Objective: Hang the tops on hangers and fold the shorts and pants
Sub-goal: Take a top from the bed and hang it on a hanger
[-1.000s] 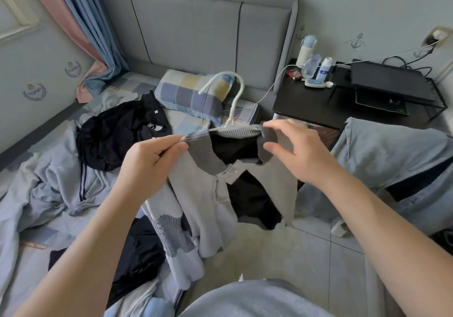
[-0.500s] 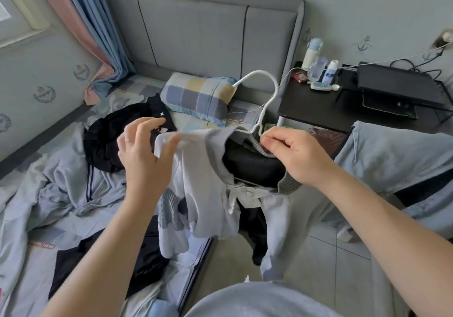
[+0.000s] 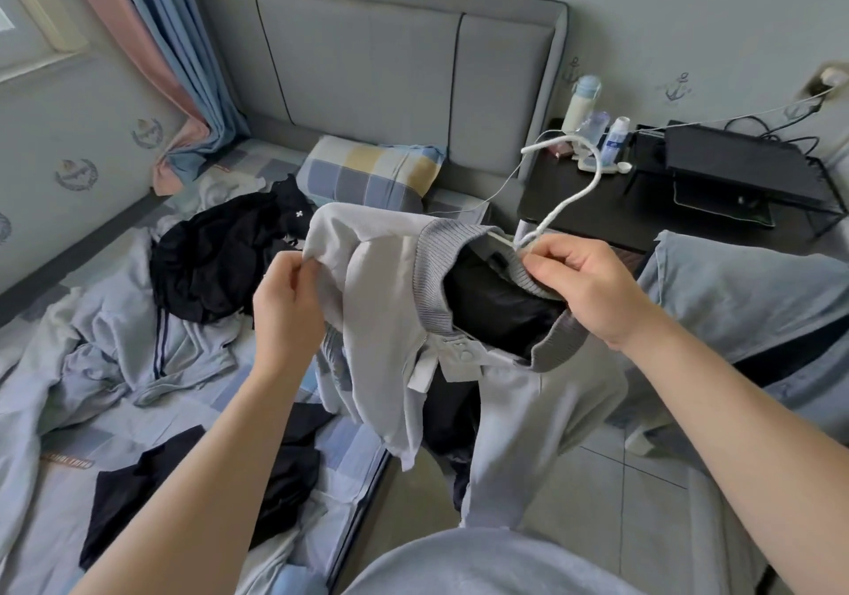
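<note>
The grey shirt [image 3: 390, 318] hangs in the air above the side edge of the bed [image 3: 342, 447], with the white hanger [image 3: 572, 197] rising from its neck opening. The left hand [image 3: 287, 300] pinches the shoulder fabric, and the right hand [image 3: 588, 291] pinches the collar beside the hanger's stem. Draw the shoulder fully over the hanger arm, keeping the collar centred beneath the hook.
</note>
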`<state>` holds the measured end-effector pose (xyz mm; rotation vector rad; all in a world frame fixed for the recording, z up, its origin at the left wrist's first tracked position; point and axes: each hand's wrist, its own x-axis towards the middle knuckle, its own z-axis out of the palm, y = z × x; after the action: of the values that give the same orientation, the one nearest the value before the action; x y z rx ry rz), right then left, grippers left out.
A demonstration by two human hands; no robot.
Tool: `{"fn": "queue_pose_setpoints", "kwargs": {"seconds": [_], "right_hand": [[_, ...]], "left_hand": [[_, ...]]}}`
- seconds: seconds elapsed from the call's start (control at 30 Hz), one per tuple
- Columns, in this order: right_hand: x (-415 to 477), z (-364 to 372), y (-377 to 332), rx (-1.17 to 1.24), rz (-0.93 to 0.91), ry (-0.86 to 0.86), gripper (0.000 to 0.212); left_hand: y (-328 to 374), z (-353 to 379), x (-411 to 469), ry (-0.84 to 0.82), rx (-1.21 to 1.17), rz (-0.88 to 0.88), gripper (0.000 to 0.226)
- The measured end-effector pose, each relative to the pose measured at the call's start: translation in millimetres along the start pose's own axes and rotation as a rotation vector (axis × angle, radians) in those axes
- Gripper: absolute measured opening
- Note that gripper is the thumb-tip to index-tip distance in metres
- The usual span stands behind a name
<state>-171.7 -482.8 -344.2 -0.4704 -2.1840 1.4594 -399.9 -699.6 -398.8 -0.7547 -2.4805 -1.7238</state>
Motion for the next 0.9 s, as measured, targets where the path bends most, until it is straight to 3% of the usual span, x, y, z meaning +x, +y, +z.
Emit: {"fn": "queue_pose_setpoints", "kwargs": {"seconds": [0.1, 0.2, 0.27, 0.4, 0.57, 0.63, 0.7, 0.8, 0.9], "right_hand": [[-1.2, 9.5, -1.4, -0.091, -0.034, 0.011, 0.018], [-2.9, 15.4, -0.6, -0.166, -0.029, 0.015, 0.025], [-3.0, 11.1, -0.5, -0.274, 0.004, -0.062, 0.026], [-9.7, 10.1, -2.2, -0.347, 0.037, -0.270, 0.029], [-16.0, 13.7, -16.7, -0.178, -0.074, -0.126, 0.033], [-15.8, 15.1, -18.6, -0.153, -0.046, -0.079, 0.023], [-15.9, 17.9, -15.5, -0.150, -0.022, -0.067, 0.023], [-15.2, 22.3, -7.0, -0.138, 0.008, -0.055, 0.029], [-12.9, 22.7, -4.8, -0.073, 0.024, -0.043, 0.028]], "left_hand": [[12.5, 1.2, 4.8, 0.002, -0.062, 0.056, 0.023], [24.8, -4.4, 15.2, 0.096, -0.101, 0.075, 0.023], [30.3, -17.0, 27.8, 0.190, -0.099, 0.111, 0.027], [37.1, -35.0, 60.2, 0.193, 0.032, 0.137, 0.029], [22.7, -28.7, 75.1, -0.051, 0.350, 0.010, 0.029], [21.1, -24.6, 65.9, -0.103, 0.323, 0.009, 0.023], [28.2, -21.7, 51.0, -0.158, 0.217, 0.075, 0.023], [39.7, -13.4, 23.7, -0.432, 0.141, 0.141, 0.025], [41.9, -7.8, 3.9, -0.521, 0.238, 0.413, 0.017]]}}
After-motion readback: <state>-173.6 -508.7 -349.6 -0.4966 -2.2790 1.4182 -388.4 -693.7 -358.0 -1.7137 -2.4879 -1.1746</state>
